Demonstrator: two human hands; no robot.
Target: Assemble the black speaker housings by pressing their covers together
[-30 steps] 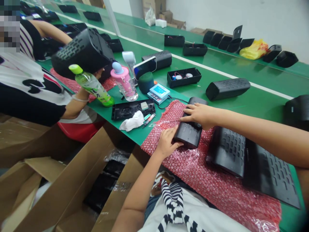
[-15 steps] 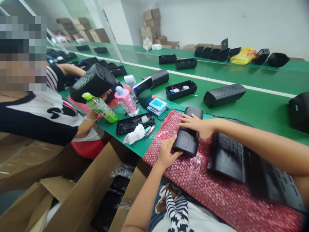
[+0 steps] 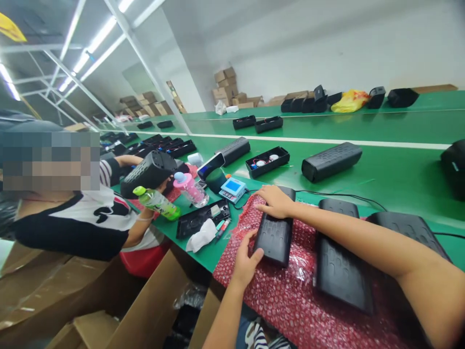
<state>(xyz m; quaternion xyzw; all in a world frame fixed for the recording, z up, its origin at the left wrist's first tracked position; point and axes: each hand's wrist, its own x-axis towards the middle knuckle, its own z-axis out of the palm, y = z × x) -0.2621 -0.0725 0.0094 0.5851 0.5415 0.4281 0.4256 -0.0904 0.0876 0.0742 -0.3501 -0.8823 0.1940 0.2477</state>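
Observation:
A black slotted speaker case (image 3: 273, 240) lies lengthwise on red bubble wrap (image 3: 290, 295) in front of me. My left hand (image 3: 247, 261) grips its near left edge, the thumb on top and the fingers along the side. Across its far part lies my right hand (image 3: 275, 201), palm down, with the fingers stretched out past the left edge. To the right, another black slotted case (image 3: 341, 266) rests on the wrap, partly covered by my right forearm. A third case (image 3: 405, 228) is beyond that arm.
Left of the wrap are a small blue-screened device (image 3: 233, 189) with a cable, a black panel (image 3: 201, 218), white tissue (image 3: 201, 236), a pink-lidded bottle (image 3: 192, 189) and a green bottle (image 3: 158, 203). A co-worker (image 3: 83, 218) sits at left with a large black case. Cardboard boxes (image 3: 145, 300) stand below.
The view has tilted upward. My right hand has slid toward the far end of the case, and more of the slotted top now shows. My left hand stays at the near left edge.

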